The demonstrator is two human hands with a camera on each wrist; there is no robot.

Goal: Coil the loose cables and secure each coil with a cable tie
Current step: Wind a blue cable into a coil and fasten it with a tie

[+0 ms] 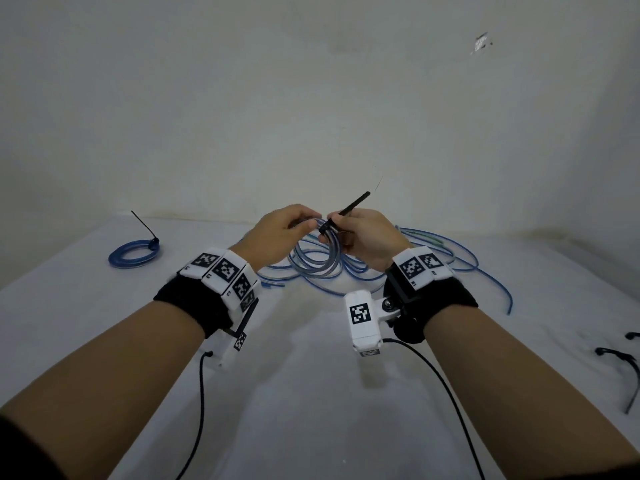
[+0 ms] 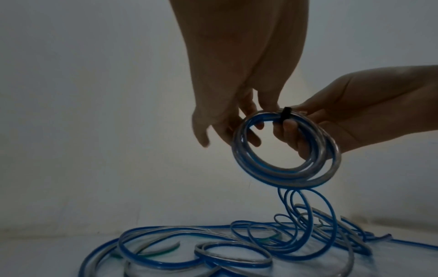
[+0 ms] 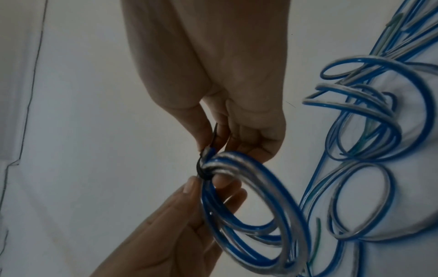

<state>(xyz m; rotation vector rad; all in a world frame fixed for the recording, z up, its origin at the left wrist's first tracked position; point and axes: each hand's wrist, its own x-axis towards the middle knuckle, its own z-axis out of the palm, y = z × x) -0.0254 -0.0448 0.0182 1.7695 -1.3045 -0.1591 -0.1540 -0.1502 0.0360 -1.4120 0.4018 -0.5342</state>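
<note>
A coil of blue and clear cable [image 1: 316, 266] hangs above the white table between both hands. My left hand [image 1: 304, 220] grips the coil's top, fingers curled through the loop [image 2: 249, 131]. My right hand [image 1: 334, 230] pinches a black cable tie [image 1: 348, 209] wrapped round the coil's strands; its tail sticks up to the right. The tie's band [image 2: 286, 114] crosses the coil [image 2: 284, 165] beside the right hand's fingers [image 2: 292, 138]. In the right wrist view the tie [image 3: 203, 169] hugs the coil [image 3: 255, 206] under my pinching right hand [image 3: 214, 144].
Loose blue cable [image 1: 436, 259] sprawls on the table [image 1: 311, 393] beyond and right of the hands, also under the coil [image 2: 225, 243]. A tied blue coil [image 1: 133, 254] lies at the far left. Spare black ties [image 1: 620, 362] lie at the right edge. Wrist-camera cords trail below.
</note>
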